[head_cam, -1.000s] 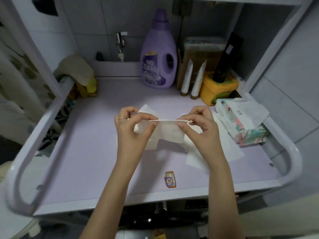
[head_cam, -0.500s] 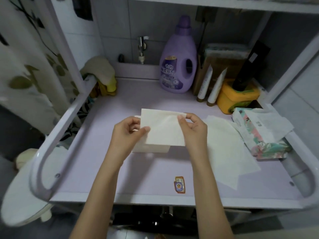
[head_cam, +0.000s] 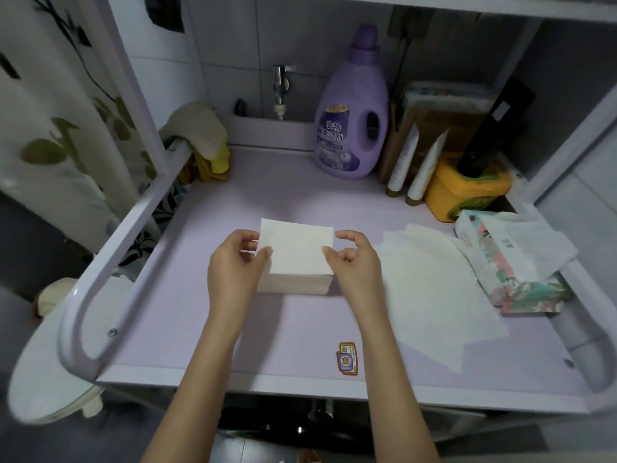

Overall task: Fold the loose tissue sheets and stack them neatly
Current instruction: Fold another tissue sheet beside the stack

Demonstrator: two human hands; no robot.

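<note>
A folded white tissue (head_cam: 297,248) lies on top of a stack of folded tissues (head_cam: 293,283) in the middle of the lilac table (head_cam: 267,332). My left hand (head_cam: 235,265) pinches the folded tissue's left edge, thumb on top. My right hand (head_cam: 355,262) has its thumb tip on the tissue's right edge, and its fingers curl loosely beside the edge without gripping it. To the right of the stack, loose unfolded tissue sheets (head_cam: 430,295) lie flat and overlapping.
A tissue pack (head_cam: 507,265) with a sheet sticking out lies at the right edge. A purple softener bottle (head_cam: 350,128), two tubes (head_cam: 414,168), a yellow tub (head_cam: 464,192) and boxes stand at the back. White rails (head_cam: 110,259) border both sides.
The folded tissue, held up between both hands before, has come down flat onto the stack. My right fingers have eased off its edge. The camera has shifted left.
</note>
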